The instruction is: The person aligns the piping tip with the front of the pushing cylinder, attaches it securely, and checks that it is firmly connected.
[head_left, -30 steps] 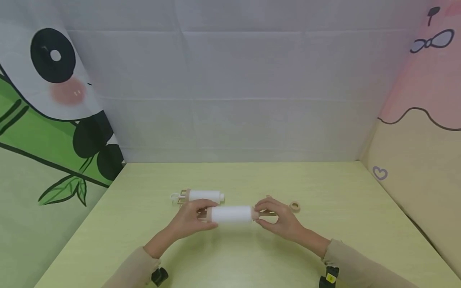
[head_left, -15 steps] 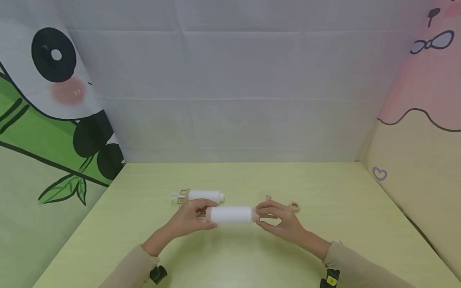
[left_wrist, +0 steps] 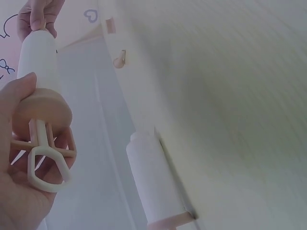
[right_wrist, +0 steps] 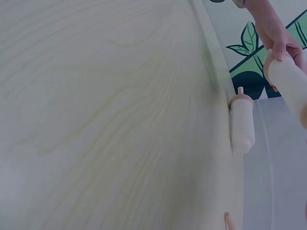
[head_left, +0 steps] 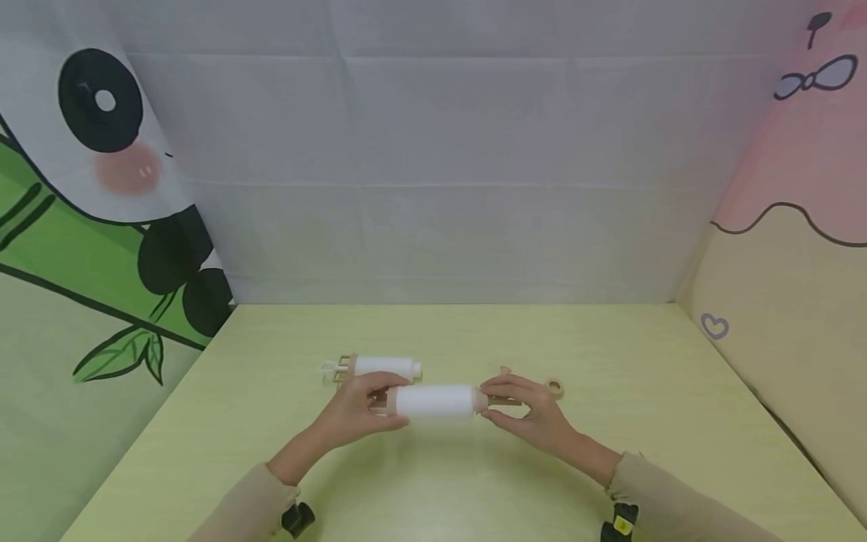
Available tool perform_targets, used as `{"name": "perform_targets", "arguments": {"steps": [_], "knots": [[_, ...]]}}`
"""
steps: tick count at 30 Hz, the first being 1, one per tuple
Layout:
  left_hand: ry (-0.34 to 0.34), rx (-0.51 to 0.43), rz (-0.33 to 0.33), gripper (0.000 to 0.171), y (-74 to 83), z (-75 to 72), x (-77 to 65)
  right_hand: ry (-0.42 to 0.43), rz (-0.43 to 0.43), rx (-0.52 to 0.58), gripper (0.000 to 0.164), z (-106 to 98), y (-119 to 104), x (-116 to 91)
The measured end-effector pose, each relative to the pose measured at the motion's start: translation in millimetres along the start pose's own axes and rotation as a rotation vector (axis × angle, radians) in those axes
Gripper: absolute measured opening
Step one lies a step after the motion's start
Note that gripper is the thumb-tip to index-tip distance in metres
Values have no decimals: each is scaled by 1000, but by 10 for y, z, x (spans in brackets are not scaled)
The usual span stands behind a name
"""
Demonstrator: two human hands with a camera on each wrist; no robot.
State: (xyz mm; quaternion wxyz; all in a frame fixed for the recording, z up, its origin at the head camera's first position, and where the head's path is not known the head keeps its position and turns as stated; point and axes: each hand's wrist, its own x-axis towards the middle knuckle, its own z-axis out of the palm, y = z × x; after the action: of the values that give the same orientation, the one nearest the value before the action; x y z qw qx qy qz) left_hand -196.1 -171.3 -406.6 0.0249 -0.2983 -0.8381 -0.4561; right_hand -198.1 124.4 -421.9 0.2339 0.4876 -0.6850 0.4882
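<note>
A white syringe-like press (head_left: 435, 401) with beige ends lies level between both hands, above the table. At its left end my left hand (head_left: 362, 410) grips the beige collar (left_wrist: 43, 110); finger bars and a white plunger ring (left_wrist: 48, 168) stick out there against the palm. My right hand (head_left: 528, 410) pinches the beige tapered cap (head_left: 480, 400) at the other end, and a thin beige nozzle tube (head_left: 505, 401) extends past those fingertips. Behind, a second similar press (head_left: 386, 366) rests on the table, its plunger ring pointing left.
Behind the right hand, a beige ring (head_left: 555, 388) and a small beige nozzle piece (head_left: 505, 369), partly hidden by the fingers, lie on the pale table (head_left: 433, 489). A white cloth wall (head_left: 447, 165) rises at the table's back edge, with printed panels on both sides.
Both hands keep their hold on the press, which stays almost in place. The right fingers and the nozzle tube shift only slightly at the cap.
</note>
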Motion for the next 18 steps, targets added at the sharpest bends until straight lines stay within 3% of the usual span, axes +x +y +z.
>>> {"name": "perform_targets", "arguments": {"steps": [11,18], "knots": [[48,24,71,42,3,50,-11,-10,59,1,36,-48,-133,93],[44,17,53,42,16,61,-1,-30,72,35,38,-67,-148,103]]}}
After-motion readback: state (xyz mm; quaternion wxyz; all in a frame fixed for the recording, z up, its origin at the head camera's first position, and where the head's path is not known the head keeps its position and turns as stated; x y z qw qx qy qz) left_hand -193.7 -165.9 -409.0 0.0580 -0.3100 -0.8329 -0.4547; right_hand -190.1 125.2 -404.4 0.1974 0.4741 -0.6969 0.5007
